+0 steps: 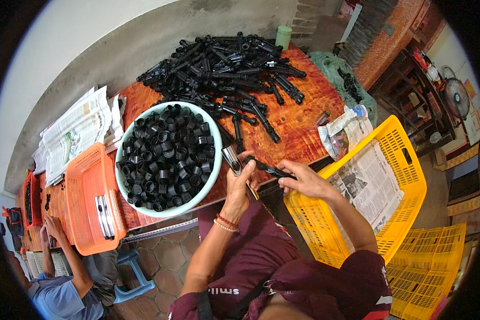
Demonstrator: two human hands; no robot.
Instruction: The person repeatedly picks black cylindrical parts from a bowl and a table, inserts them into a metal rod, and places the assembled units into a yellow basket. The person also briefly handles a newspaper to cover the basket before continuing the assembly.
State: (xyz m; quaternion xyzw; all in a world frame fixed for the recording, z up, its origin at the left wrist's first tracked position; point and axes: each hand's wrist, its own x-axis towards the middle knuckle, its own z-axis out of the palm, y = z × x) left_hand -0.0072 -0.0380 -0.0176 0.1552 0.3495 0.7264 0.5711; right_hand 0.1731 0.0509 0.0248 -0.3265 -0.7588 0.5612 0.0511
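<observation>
At the table's front edge, my left hand is closed around a shiny silver tube-like piece. A slim black tubular part spans the space between my hands. Its right end is pinched in the fingers of my right hand, and its left end reaches the fingertips of my left hand. Beside my left hand stands a pale round basin heaped with short black rings. Behind it, a large pile of black tubular parts covers the reddish table.
A yellow crate lined with newspaper sits at my right, near crumpled paper. On the left are an orange basket with silver strips, stacked newspapers and another person at work. A blue stool stands below.
</observation>
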